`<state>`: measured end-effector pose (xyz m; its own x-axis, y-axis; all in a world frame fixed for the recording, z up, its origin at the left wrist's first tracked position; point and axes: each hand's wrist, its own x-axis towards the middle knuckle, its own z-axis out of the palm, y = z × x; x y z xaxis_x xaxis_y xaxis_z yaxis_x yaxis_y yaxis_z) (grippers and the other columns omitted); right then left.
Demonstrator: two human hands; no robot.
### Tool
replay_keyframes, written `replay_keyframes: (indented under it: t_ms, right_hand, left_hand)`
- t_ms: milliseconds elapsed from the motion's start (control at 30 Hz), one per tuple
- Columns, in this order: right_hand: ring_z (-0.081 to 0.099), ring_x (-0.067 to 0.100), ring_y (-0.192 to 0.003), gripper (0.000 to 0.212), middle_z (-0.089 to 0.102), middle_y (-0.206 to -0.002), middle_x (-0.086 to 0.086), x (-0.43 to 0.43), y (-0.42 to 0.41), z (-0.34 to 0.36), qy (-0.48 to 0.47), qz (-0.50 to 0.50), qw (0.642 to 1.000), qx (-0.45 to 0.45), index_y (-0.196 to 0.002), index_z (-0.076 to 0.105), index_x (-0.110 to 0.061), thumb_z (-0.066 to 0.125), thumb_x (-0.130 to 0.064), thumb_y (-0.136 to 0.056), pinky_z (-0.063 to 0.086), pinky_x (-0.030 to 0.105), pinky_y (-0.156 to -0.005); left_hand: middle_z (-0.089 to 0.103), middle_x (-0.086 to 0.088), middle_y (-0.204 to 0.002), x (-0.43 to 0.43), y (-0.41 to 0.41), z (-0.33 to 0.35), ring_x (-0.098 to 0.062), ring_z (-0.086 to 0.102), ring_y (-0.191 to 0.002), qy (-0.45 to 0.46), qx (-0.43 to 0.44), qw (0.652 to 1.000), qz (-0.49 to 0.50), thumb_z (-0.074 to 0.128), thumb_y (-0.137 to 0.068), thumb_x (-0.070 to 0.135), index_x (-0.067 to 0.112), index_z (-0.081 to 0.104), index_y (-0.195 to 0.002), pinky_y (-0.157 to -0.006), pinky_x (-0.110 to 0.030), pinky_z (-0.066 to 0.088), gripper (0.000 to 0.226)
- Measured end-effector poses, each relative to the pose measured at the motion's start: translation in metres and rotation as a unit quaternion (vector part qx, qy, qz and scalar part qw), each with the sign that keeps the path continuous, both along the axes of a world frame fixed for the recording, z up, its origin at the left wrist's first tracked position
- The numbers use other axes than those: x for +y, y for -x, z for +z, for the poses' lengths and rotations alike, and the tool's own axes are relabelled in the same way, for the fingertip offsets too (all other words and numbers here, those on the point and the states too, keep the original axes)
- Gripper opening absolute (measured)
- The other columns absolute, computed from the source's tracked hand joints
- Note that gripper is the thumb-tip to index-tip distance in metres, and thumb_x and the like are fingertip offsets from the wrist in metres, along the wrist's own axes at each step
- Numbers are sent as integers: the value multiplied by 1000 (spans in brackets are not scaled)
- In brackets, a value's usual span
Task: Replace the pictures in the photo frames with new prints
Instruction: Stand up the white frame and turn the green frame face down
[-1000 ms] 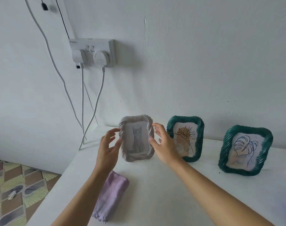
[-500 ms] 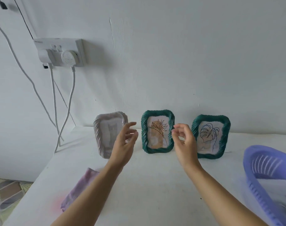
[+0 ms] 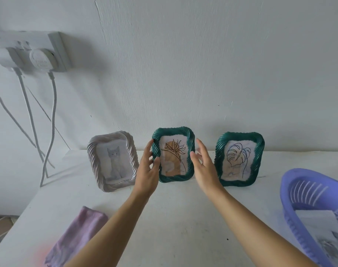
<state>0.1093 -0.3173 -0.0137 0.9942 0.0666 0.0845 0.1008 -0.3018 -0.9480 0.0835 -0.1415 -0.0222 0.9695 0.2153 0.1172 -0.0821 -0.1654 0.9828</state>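
Two spread, empty hands: the middle frame (image 3: 174,154) is flanked by left hand (image 3: 148,170) and right hand (image 3: 203,167); a grip is needed.

Most likely a room in a home. A plain white-painted wall (image 3: 183,64) rises behind a white table (image 3: 183,218). Along the table's back edge stand a pale photo frame (image 3: 93,157) showing a cat and two green photo frames (image 3: 173,132) (image 3: 241,134). At upper left, a wall socket (image 3: 56,49) holds two plugs with hanging white cables (image 3: 52,116). A lilac cloth (image 3: 77,237) lies near the table's front left corner, and a purple plastic basket (image 3: 291,189) sits at its right edge.
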Motion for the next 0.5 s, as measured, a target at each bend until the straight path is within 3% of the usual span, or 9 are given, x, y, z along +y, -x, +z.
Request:
replay_keyframes:
  t_ms: [133, 200, 300, 433, 500]
  right_hand:
    - [46, 11, -134, 52, 46, -150, -7, 2, -11, -11, 16, -4, 1000, -13, -152, 25, -41, 43, -31, -105, 39, 40, -114]
    - [58, 10, -112, 51, 59, -128, -4, 3, -13, -12, 28, -24, 999, -27, -151, 29, -38, 45, -25, -105, 49, 34, -99]
    - [58, 10, -84, 51, 62, -96, -3, 3, -14, -12, 27, -44, 998, -47, -148, 32, -37, 48, -19, -103, 52, 27, -74]
    - [57, 8, -84, 55, 62, -94, 3, 3, -13, -10, 18, -47, 997, -52, -146, 34, -38, 52, -12, -101, 53, 26, -74]
    - [57, 5, -85, 54, 61, -93, -3, 2, -11, -6, 15, -49, 997, -50, -146, 36, -37, 52, -11, -101, 53, 27, -77]
  left_hand:
    - [54, -3, -134, 5, -7, -6, -18, 63, -113, -22, 6, 1000, 5, 39, -106, 12, 47, 33, -148, -73, -24, 59, 55]
    - [57, -3, -128, 5, -9, -7, -15, 67, -104, -33, 11, 999, 9, 40, -106, 10, 54, 32, -145, -70, -26, 60, 59]
    - [63, -4, -120, 8, -11, -7, -13, 70, -97, -47, 7, 999, 18, 41, -106, 14, 55, 33, -144, -69, -30, 61, 56]
    - [64, -6, -113, 9, -10, -3, -16, 70, -92, -50, 8, 999, 17, 44, -105, 13, 51, 34, -146, -67, -28, 60, 56]
    - [64, -7, -112, 9, -7, 1, -17, 71, -90, -44, 8, 999, 14, 46, -104, 12, 49, 35, -146, -66, -27, 60, 58]
